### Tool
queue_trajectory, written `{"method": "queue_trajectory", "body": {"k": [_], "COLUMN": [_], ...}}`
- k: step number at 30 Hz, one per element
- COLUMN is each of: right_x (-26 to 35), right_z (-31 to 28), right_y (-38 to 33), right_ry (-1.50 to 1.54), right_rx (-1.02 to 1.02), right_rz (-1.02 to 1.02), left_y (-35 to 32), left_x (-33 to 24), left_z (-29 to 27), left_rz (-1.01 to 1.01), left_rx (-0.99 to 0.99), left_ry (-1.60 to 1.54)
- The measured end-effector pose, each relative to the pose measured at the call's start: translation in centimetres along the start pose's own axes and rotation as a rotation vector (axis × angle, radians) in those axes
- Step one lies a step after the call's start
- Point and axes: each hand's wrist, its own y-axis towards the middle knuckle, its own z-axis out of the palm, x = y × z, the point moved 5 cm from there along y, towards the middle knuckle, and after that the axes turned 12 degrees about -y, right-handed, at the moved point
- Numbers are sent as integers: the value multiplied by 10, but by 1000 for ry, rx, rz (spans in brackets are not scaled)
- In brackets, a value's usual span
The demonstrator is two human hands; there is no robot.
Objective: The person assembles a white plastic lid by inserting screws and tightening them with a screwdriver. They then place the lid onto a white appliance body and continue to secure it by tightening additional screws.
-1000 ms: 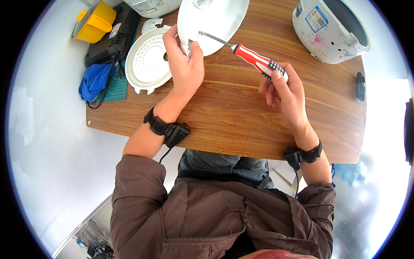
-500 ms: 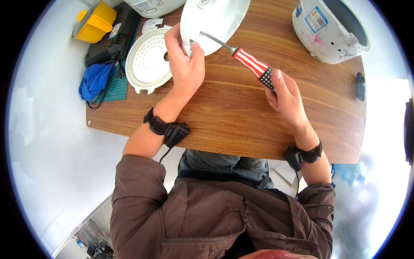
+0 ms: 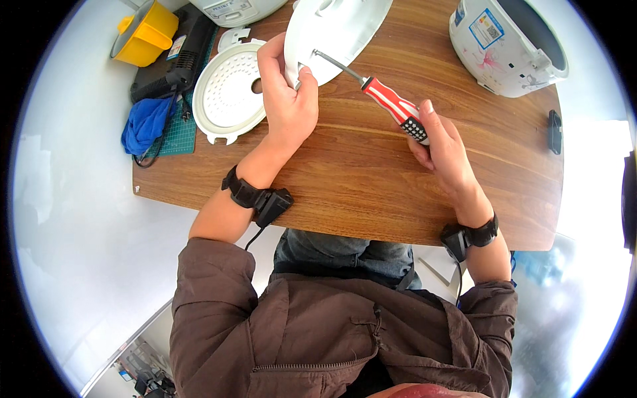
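My left hand (image 3: pixel 290 93) grips the near edge of a white domed plastic lid (image 3: pixel 345 33), thumb on the near side, holding it tilted above the table. A screwdriver (image 3: pixel 396 109) with a red, white and black star-patterned handle is held at its handle end by my right hand (image 3: pixel 446 147). Its metal shaft points up and left, and the tip meets the lid's inner face near my left fingers. Whether a screw sits under the tip is too small to tell. Beside my left hand lies a round white perforated inner cover (image 3: pixel 229 93) with a hole at its edge.
On the wooden table (image 3: pixel 371 192), a white rice cooker body (image 3: pixel 507 46) stands at the far right, near a small black object (image 3: pixel 555 132). At the left are a yellow container (image 3: pixel 147 33), a black device (image 3: pixel 176 69), a blue cloth (image 3: pixel 147 125) and a green cutting mat (image 3: pixel 180 138).
The lid and my left hand have shifted slightly right. The screwdriver's handle has rotated, showing a different part of its pattern, and my right hand has moved slightly right and down.
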Motion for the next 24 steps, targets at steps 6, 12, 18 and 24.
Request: {"method": "queue_trajectory", "body": {"k": [6, 12, 18, 24], "right_x": [22, 8, 10, 12], "right_z": [24, 21, 19, 23], "right_y": [-6, -2, 1, -4], "right_ry": [-702, -16, -294, -279], "right_rx": [-539, -148, -332, -246], "right_rz": [-562, -142, -353, -299], "left_y": [0, 1, 3, 2], "left_x": [1, -1, -3, -4], "left_z": [1, 0, 2, 2], "left_rz": [22, 50, 102, 99], "left_rx": [20, 30, 51, 65], "left_ry": [-23, -3, -3, 3]}}
